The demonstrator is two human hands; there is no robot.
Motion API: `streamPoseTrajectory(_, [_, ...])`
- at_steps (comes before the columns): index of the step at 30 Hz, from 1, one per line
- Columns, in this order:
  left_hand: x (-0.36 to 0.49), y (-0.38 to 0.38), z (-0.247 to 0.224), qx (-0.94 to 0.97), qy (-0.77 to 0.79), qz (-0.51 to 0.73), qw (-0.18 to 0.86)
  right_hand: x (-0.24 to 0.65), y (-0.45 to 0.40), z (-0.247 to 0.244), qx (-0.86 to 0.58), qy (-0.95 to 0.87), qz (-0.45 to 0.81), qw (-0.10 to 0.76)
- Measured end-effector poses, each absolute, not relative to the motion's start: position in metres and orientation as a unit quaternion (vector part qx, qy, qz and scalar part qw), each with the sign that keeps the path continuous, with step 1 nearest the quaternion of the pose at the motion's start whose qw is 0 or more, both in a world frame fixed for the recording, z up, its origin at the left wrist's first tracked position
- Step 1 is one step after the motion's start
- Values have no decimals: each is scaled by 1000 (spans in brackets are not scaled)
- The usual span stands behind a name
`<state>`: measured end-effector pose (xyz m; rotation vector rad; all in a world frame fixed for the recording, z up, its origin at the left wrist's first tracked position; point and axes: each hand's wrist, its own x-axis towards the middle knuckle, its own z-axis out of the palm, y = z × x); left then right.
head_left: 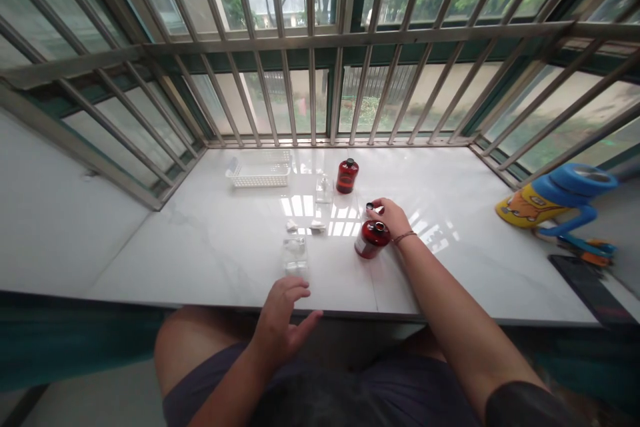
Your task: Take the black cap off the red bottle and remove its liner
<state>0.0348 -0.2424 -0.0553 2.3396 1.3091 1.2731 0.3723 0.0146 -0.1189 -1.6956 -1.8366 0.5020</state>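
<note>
My right hand [392, 216] pinches a small black bottle cap [370, 207] just behind an uncapped red bottle [373, 240]. That bottle stands upright, its dark mouth facing up and a pale label on its left side. Near the counter's front edge, my left hand [283, 320] is held with fingers apart and nothing in it. Just beyond its fingertips is a clear, see-through container [295, 257]. Farther back a second red bottle [347, 177] stands with its black cap on, beside another clear item [324, 189]. Two small white crumpled pieces [317, 227] lie between.
A white perforated basket [260, 177] sits at the back left. On the right are a blue and yellow flask [550, 197], an orange and blue tool [593, 250] and a dark phone [575, 280]. Metal window bars [313, 93] border the white counter [200, 240] behind.
</note>
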Motion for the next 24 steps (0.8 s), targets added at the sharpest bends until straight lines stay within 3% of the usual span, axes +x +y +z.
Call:
streamPoseTrajectory(8, [90, -191, -56, 795, 426, 388, 192, 407, -44, -46, -560, -759, 125, 309])
streamPoseTrajectory(14, [142, -132, -77, 745, 474, 377, 280, 410, -77, 14, -460, -871, 9, 169])
streamPoseTrajectory(19, [178, -99, -84, 662, 519, 385, 380, 391, -84, 24, -496, -860, -32, 114])
streamPoseTrajectory(24, [185, -99, -81, 656, 518, 400, 377, 383, -88, 24, -477, -867, 25, 142])
